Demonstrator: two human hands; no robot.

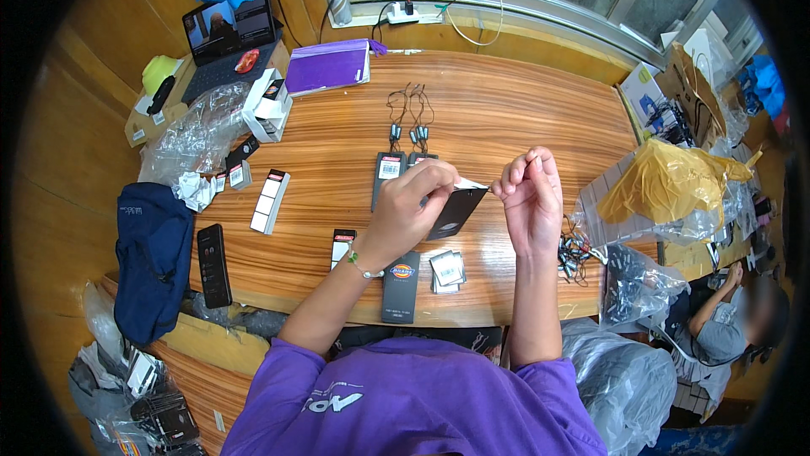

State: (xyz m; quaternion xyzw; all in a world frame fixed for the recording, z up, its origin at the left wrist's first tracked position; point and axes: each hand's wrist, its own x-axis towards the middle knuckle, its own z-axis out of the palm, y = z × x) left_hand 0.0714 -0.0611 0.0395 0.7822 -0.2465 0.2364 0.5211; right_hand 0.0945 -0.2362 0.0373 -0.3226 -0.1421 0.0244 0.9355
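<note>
My left hand (415,203) pinches a black hang tag (458,214) by its upper edge, above the middle of the table. A white slip shows at the tag's top, by my fingertips. Close to the tag's right corner, my right hand (533,203) is closed in a pinch; what it holds is too small to make out. Under my left wrist lies a stack of dark hang tags (400,287), and to its right a small pile of white barcode labels (447,271). Beyond my left hand lie finished-looking tags (389,167) with black strings (411,106) stretched away from me.
Black strings (575,258) lie heaped at the right edge, near a yellow plastic bag (675,186). Leftward are a label stack (269,201), a phone (214,265) and a navy pouch (154,262). Behind are a purple notebook (327,68) and a laptop (232,34). Another person (717,321) sits far right.
</note>
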